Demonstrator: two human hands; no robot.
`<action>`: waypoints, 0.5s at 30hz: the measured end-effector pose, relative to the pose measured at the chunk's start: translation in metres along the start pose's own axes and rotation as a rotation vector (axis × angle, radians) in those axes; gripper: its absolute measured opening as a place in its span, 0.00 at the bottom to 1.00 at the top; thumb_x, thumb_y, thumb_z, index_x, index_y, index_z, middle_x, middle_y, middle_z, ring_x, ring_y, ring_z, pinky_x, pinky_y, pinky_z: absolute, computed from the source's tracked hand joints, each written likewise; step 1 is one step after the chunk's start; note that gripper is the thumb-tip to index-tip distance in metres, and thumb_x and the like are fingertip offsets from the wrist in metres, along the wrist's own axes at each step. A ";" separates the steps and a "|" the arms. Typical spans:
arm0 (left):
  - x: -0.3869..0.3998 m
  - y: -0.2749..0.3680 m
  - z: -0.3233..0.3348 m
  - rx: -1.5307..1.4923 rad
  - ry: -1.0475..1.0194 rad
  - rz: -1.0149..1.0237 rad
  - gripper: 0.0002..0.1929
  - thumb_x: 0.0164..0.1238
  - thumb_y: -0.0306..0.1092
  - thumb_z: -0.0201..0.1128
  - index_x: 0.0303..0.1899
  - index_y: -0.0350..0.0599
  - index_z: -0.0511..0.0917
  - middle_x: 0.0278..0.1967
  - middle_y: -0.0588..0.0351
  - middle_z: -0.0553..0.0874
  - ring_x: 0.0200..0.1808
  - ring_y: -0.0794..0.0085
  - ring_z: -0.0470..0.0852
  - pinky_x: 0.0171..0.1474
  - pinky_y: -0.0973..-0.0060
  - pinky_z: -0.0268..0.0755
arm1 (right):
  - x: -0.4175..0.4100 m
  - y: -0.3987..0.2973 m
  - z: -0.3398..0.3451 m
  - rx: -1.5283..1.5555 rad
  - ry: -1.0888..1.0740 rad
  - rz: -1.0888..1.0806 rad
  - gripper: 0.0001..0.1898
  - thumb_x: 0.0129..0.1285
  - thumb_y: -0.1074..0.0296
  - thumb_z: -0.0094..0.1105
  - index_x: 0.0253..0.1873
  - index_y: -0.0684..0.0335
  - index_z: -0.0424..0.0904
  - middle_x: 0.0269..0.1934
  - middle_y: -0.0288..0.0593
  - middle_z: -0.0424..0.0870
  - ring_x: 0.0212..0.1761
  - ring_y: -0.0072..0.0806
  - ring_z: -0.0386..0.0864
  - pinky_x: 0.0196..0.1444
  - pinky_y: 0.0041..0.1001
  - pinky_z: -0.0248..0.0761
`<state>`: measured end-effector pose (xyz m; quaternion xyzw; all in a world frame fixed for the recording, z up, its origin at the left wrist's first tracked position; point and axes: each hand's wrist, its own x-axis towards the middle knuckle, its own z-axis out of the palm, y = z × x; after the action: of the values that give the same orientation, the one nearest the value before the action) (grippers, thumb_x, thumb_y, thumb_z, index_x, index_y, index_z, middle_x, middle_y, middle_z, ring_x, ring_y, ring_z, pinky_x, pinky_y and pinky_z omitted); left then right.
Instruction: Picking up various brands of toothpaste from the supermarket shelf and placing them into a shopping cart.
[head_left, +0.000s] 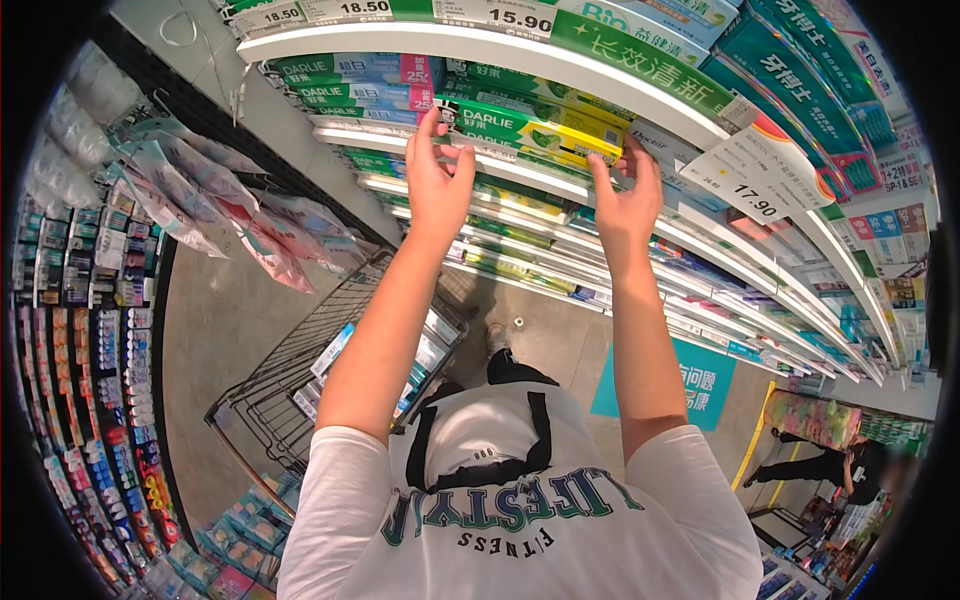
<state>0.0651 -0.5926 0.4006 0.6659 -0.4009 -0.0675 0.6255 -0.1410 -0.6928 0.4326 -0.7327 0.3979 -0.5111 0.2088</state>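
A green and yellow Darlie toothpaste box (529, 133) lies lengthwise at the front of a shelf, on top of like boxes. At its left end are the fingertips of my left hand (441, 180), fingers curled and apart; whether they grip the box is hard to see. My right hand (630, 199) is around the yellow right end, thumb in front and fingers at the end face. Further Darlie boxes (352, 69) in green, blue and pink are stacked just left of it. The white shelf edge (510, 163) runs below the box.
Above is another shelf lip (480, 37) with price labels; a price card (757, 176) juts out at right. Behind my left arm stands a wire shopping cart (274, 390) holding several packages. Hanging pink packets (255, 217) are at left. A person (829, 465) stands far right.
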 end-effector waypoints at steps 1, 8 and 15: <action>0.000 0.001 0.001 -0.019 -0.004 -0.010 0.32 0.68 0.26 0.66 0.73 0.42 0.65 0.58 0.50 0.75 0.42 0.79 0.80 0.43 0.79 0.75 | 0.000 0.002 0.000 -0.019 0.002 -0.001 0.27 0.60 0.65 0.74 0.63 0.65 0.79 0.45 0.46 0.81 0.43 0.32 0.78 0.51 0.31 0.73; -0.030 -0.009 -0.023 -0.246 -0.060 -0.133 0.31 0.71 0.26 0.65 0.72 0.42 0.63 0.55 0.52 0.74 0.43 0.82 0.75 0.48 0.81 0.72 | 0.000 0.006 0.002 -0.041 0.001 0.020 0.26 0.60 0.66 0.74 0.62 0.65 0.78 0.45 0.46 0.82 0.44 0.32 0.78 0.51 0.31 0.73; -0.197 -0.143 -0.168 -0.170 0.042 -0.518 0.22 0.72 0.25 0.62 0.65 0.40 0.69 0.42 0.61 0.80 0.38 0.82 0.76 0.42 0.83 0.71 | -0.015 0.004 0.003 0.005 -0.044 -0.035 0.26 0.60 0.68 0.73 0.62 0.66 0.76 0.48 0.48 0.81 0.46 0.35 0.77 0.54 0.33 0.71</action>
<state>0.0970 -0.3548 0.2274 0.6926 -0.1971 -0.2449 0.6493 -0.1419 -0.6832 0.4197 -0.7499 0.3792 -0.4995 0.2105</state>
